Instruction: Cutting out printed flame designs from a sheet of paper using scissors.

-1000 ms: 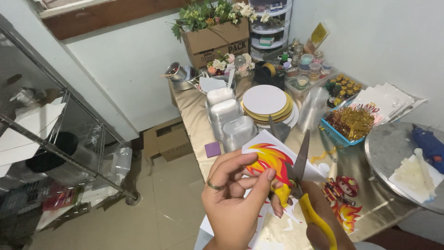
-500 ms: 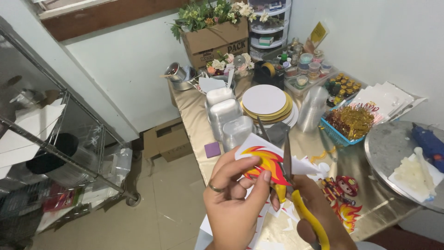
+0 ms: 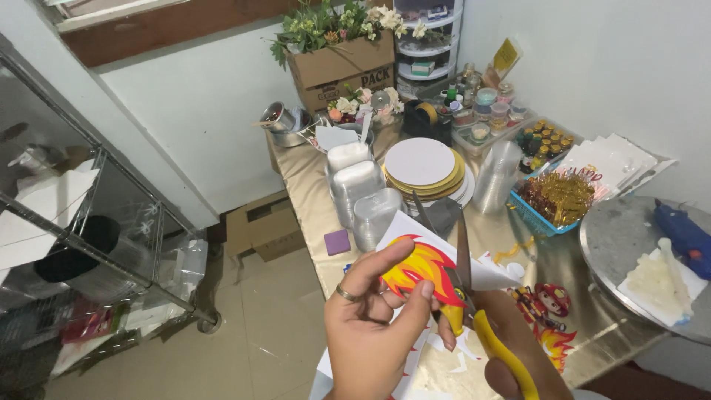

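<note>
The left hand (image 3: 370, 333) pinches a paper flame picture (image 3: 418, 268) between thumb and fingers. The right hand (image 3: 518, 348) grips yellow scissors (image 3: 474, 311), blades open at the paper's edge.

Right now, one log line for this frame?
left hand: holds flame cutout | right hand: scissors, blades open on paper | table: cluttered

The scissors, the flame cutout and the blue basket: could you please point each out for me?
scissors (image 3: 474, 326): head view, on the yellow handle near the pivot.
flame cutout (image 3: 422, 267): head view, on its orange-yellow middle.
blue basket (image 3: 544, 224): head view, on its front rim.
</note>
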